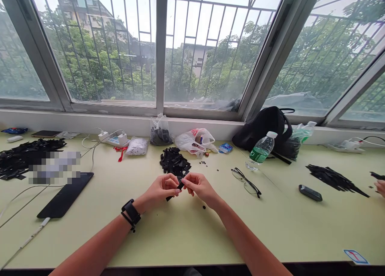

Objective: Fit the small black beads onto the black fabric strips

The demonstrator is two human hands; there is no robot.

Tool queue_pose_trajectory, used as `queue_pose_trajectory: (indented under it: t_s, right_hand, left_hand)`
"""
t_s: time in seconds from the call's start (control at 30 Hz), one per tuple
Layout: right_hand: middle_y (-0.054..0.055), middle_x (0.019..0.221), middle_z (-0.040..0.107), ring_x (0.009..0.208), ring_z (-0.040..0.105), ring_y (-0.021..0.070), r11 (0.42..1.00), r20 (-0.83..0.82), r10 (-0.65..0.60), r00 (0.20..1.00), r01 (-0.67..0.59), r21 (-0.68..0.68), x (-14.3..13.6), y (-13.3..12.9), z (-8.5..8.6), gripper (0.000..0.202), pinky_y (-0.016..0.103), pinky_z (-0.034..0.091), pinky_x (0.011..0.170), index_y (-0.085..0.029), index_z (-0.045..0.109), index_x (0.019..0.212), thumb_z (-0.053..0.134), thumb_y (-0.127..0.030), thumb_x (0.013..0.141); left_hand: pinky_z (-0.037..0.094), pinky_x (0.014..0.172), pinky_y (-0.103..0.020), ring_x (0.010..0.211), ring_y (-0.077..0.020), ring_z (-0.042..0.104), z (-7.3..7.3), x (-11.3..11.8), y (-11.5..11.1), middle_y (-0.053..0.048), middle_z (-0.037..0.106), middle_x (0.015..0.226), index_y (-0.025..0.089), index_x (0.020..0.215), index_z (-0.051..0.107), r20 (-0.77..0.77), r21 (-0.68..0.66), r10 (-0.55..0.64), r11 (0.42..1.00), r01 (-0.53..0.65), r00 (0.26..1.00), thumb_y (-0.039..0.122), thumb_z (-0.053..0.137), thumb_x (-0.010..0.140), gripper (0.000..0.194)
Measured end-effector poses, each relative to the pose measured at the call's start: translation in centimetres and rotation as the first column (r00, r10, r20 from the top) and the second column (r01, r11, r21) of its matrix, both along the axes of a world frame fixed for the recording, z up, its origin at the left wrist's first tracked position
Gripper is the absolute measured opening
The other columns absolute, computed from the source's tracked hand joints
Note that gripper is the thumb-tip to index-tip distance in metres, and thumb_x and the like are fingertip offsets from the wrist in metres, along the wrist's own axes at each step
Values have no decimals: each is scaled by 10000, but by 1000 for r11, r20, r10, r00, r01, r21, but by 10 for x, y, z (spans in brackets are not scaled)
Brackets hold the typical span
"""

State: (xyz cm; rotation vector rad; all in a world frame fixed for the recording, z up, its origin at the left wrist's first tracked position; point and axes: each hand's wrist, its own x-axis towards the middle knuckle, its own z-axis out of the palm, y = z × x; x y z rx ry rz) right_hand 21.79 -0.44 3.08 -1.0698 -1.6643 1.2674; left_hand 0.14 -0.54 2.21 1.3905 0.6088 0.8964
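Both my hands meet over the middle of the table, fingers pinched round one short black strip. My left hand [166, 186], with a dark watch at its wrist, grips the black strip [181, 185] from the left. From the right, my right hand [198, 186] pinches the upper end of it. Just beyond my fingers lies a heap of similar black strips [173, 160]. A small black disc [204, 207] rests on the table below my right hand. Whether my fingers also hold a small part is hidden.
Eyeglasses [246, 182] and a water bottle [261, 151] stand to the right, before a black bag [255, 127]. Plastic bags [194, 141] line the window side. A black phone [66, 195] with a cable lies left. Another person's hand [380, 187] shows at the far right.
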Motion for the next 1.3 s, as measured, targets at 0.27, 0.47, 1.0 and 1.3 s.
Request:
queue_pose_trajectory:
  t_s: [0.27, 0.47, 1.0, 1.3]
  right_hand:
    - [9, 687, 640, 565, 509, 117, 999, 42, 17, 999, -19, 38, -4, -3, 2, 412, 231, 404, 520, -174, 657, 818, 667, -585, 854]
    - [36, 778, 652, 621, 507, 131, 943, -89, -296, 951, 306, 130, 40, 14, 16, 390, 259, 414, 578, -170, 679, 897, 700, -555, 837]
    - [53, 760, 711, 709, 614, 190, 1000, 495, 21, 869, -21, -5, 72, 20, -1, 177, 268, 456, 619, -168, 751, 839, 706, -317, 756]
    - [40, 780, 697, 708, 619, 177, 986, 557, -113, 823, 25, 163, 67, 22, -10, 178, 277, 467, 664, -183, 737, 841, 641, -332, 819]
  left_hand:
    - [506, 809, -311, 865, -218, 689, 2, 1, -1, -120, 778, 978, 139, 974, 802, -62, -26, -32, 999, 30, 998, 362, 855, 726, 338]
    - [517, 825, -306, 876, -215, 699, 1, -1, 2, -132, 783, 1000, 130, 1028, 798, -54, -68, 11, 998, -15, 998, 360, 878, 702, 407]
    - [516, 805, -289, 887, -201, 691, -1, -1, 3, -111, 771, 1006, 153, 1091, 783, -46, -116, 97, 988, -102, 994, 324, 929, 636, 508]
    - [525, 858, -335, 927, -225, 697, -4, -1, 4, -120, 767, 1025, 150, 1132, 769, -32, -117, 96, 988, -99, 995, 306, 914, 659, 519]
